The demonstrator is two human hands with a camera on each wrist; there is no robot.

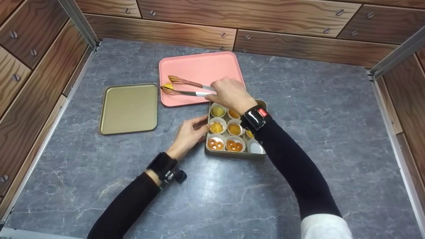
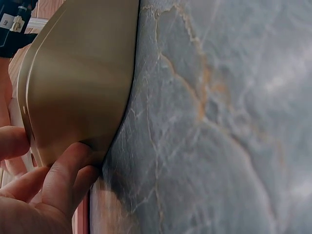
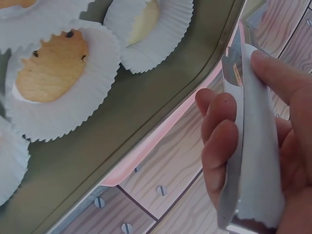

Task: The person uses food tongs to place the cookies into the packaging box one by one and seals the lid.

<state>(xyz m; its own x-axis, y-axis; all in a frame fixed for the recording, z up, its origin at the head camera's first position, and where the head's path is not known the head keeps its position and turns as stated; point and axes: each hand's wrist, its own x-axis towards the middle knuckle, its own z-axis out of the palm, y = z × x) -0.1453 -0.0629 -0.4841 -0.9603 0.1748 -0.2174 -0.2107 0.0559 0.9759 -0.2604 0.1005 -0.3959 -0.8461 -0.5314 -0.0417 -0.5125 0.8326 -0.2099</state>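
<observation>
Right hand [image 1: 230, 94] gripped tongs [image 1: 186, 88] at frame center, tips spread around a yellow pastry [image 1: 167, 86] on the pink tray [image 1: 202, 66]. Left hand [image 1: 187, 136], fingers relaxed, touched the gold tin [image 1: 232, 154].

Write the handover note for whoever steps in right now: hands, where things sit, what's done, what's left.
Left hand: fingers rest against the left side of the gold tin, steadying it.
Right hand: grips the tongs, tips spread over the pink tray.
One yellow treat lies at the tray's left edge, by the tong tips.
The tin's lid lies left of the tray.
Done: one treat is out on the tray.
Left: the cookies in paper cups, pretzel ones at the front, sit in the tin; one front cup looks empty.
</observation>
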